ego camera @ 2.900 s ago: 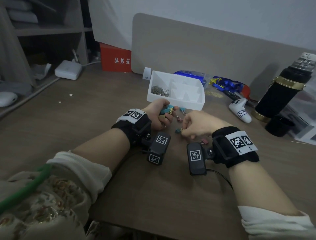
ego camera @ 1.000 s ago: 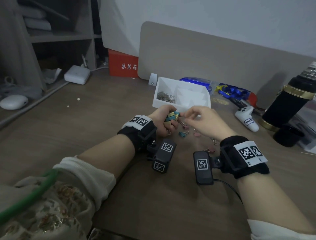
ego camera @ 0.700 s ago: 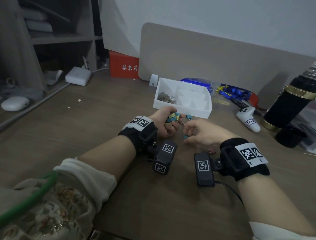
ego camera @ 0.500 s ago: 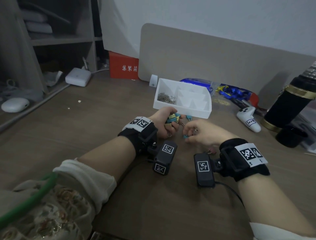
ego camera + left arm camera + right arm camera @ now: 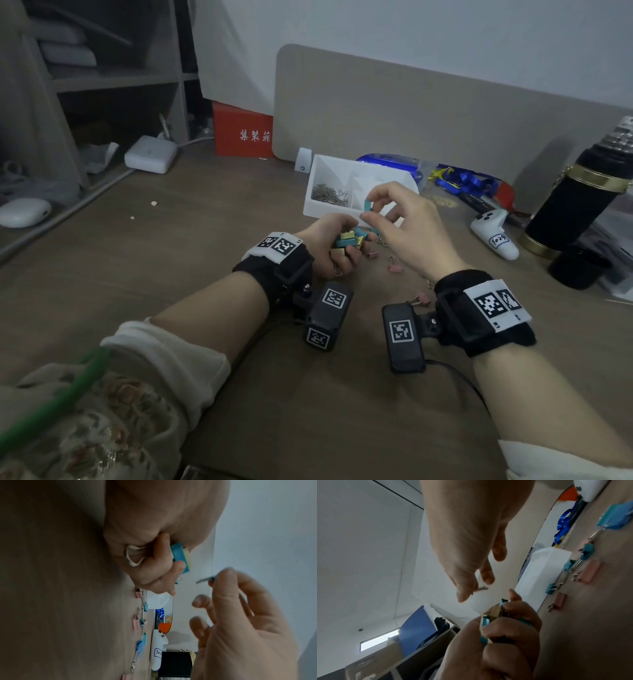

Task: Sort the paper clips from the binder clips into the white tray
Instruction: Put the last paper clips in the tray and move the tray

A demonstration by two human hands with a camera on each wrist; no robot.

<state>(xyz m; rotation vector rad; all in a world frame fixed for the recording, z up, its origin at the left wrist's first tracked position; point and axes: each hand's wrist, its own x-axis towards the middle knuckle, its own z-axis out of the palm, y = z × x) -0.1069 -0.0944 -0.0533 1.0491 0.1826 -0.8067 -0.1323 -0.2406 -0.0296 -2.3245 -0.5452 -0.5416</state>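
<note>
Fingers (image 5: 371, 200) of our right hand (image 5: 407, 226) pinch a small teal binder clip (image 5: 368, 205) — left hand (image 5: 329, 246) grips a bunch.
Silver wire paper clips (image 5: 329, 196) fill one white plastic tray (image 5: 310, 209) compartment — binder clips remain on the desk (image 5: 212, 260).

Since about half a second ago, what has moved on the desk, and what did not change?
The right hand has lifted from the desk toward the white tray, now pinching a teal binder clip it picked up. The left hand stayed in place, still gripping its bunch of binder clips. The tray, its paper clips and the loose pink clips on the desk did not move.
</note>
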